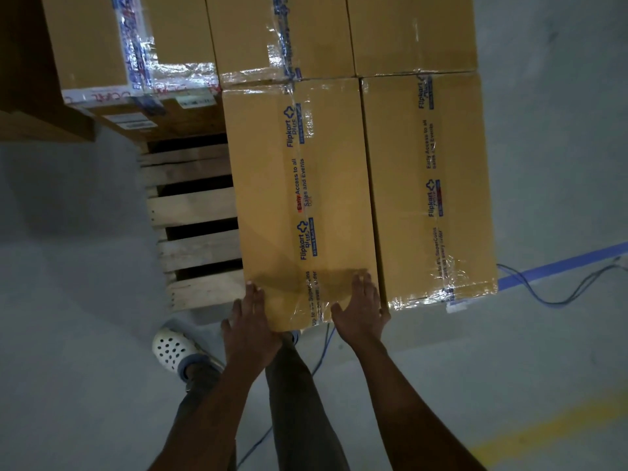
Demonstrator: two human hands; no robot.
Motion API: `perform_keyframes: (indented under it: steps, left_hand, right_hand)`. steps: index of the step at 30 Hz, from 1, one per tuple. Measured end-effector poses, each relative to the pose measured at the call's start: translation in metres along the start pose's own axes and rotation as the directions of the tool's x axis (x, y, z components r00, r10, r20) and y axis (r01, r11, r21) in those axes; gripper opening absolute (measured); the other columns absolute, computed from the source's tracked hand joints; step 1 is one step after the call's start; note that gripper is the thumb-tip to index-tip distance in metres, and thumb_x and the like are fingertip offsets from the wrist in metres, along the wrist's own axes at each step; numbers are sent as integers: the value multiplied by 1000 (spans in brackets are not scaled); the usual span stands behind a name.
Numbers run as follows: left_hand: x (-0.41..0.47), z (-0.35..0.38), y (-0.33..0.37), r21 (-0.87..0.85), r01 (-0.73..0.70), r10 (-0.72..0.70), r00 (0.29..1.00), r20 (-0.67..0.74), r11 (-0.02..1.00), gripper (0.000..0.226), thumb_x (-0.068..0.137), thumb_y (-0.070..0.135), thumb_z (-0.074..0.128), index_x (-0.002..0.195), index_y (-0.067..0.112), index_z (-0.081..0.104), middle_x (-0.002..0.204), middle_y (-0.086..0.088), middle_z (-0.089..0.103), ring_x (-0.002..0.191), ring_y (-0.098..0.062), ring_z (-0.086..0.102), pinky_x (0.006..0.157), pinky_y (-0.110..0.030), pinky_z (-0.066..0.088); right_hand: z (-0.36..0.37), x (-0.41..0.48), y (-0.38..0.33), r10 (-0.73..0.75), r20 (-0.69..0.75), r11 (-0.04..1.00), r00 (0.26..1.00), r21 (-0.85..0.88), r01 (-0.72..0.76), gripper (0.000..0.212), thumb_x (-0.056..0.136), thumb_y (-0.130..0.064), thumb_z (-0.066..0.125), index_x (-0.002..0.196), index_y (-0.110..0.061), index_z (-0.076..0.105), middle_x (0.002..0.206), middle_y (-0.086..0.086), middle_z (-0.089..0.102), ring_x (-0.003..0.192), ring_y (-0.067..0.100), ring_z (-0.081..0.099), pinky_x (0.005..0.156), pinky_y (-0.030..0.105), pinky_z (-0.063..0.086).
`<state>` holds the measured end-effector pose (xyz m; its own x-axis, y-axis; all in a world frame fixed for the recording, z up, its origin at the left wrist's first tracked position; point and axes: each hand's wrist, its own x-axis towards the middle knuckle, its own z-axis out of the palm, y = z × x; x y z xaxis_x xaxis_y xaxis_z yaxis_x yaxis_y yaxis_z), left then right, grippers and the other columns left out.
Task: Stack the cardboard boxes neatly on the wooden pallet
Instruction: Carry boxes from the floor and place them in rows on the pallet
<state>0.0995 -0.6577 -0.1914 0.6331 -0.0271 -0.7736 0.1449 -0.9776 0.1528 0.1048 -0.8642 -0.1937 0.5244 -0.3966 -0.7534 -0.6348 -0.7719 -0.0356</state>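
I am squaring box against neighbour on pallet | left grip, right grip released, pressing flat | aiming for even push

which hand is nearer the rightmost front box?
Right. The right hand lies flat on the middle box's near right corner, just beside the rightmost front box. The left hand is at the middle box's near left corner, by the pallet slats.

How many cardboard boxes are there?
6: front box touched by left hand and right hand; right box beside it; middle back box and right back box behind; left back box; lower box beneath it. Others may be hidden.
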Motion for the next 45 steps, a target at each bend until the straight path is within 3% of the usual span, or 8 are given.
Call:
perform_keyframes:
  steps: [8, 22, 24, 27, 30, 34, 37, 45]
  left_hand:
    - [5, -12, -7, -62, -1, 0, 1000, -11, 998, 81, 92, 41, 57, 160, 18, 20, 170, -6, 11, 154, -36, 13, 118, -56, 25]
    - [-35, -58, -87, -282, 138, -168, 982, -88, 949, 86, 89, 27, 67, 160, 17, 20, 169, -8, 14, 152, -31, 18, 116, -49, 28]
    - [-35, -53, -109, -329, 153, -191, 978, -86, 932, 85, 89, 26, 67, 160, 15, 22, 168, -9, 17, 151, -32, 20, 117, -48, 29]
    - [-44, -40, -141, -353, 121, -158, 984, -78, 928, 82, 90, 26, 65, 159, 13, 23, 167, -10, 18, 150, -33, 21, 116, -50, 31]
    - [-56, -30, -172, -372, 79, -106, 993, -53, 925, 83, 90, 24, 63, 160, 13, 20, 168, -10, 17, 151, -33, 20, 116, -49, 30]
    - [-82, -34, -220, -432, 14, -50, 996, -71, 902, 81, 86, 20, 67, 156, 9, 28, 161, -15, 31, 145, -36, 29, 112, -51, 33]
    - [-108, -45, -261, -407, -36, 5, 997, -78, 913, 79, 84, 21, 69, 153, 6, 33, 156, -17, 38, 142, -37, 33, 111, -52, 34]
    - [-126, -55, -292, -322, -168, 134, 983, -127, 931, 83, 81, 27, 74, 153, 7, 35, 158, -18, 37, 142, -39, 32, 109, -56, 35]
  right_hand:
    - [-6, -7, -12, -30, -44, 998, 999, -52, 27, 82, 94, -42, 56, 161, -26, 11, 169, -4, 0, 154, 21, 7, 117, 58, 18]
    - [13, -61, -110, -364, 39, 880, 930, -314, 357, 73, 95, -38, 51, 159, -29, 17, 169, -3, 1, 155, 24, 2, 117, 58, 14]
    - [33, -71, -123, -530, 93, 724, 843, -468, 507, 71, 97, -38, 49, 160, -27, 17, 170, 0, 1, 156, 25, 2, 118, 59, 11]
    - [66, -76, -118, -689, 334, 240, 643, -732, 638, 70, 102, -44, 40, 162, -20, 12, 170, 8, 3, 156, 29, 3, 120, 58, 10]
    - [86, -87, -120, -571, 400, -48, 717, -888, 457, 76, 104, -57, 25, 162, -13, 3, 169, 12, 0, 155, 35, 1, 121, 61, 3]
    - [116, -130, -161, -507, 298, -98, 809, -952, 290, 81, 100, -64, 21, 161, -13, 6, 168, 14, 4, 154, 39, -1, 117, 67, -7]
    - [128, -162, -195, -418, 249, 7, 874, -961, 277, 79, 99, -64, 24, 161, -16, 15, 168, 13, 9, 154, 39, 0, 116, 69, -6]
    - [149, -198, -239, -409, 210, 71, 888, -963, 261, 76, 99, -54, 39, 160, -15, 20, 167, 14, 9, 154, 36, 2, 118, 67, -3]
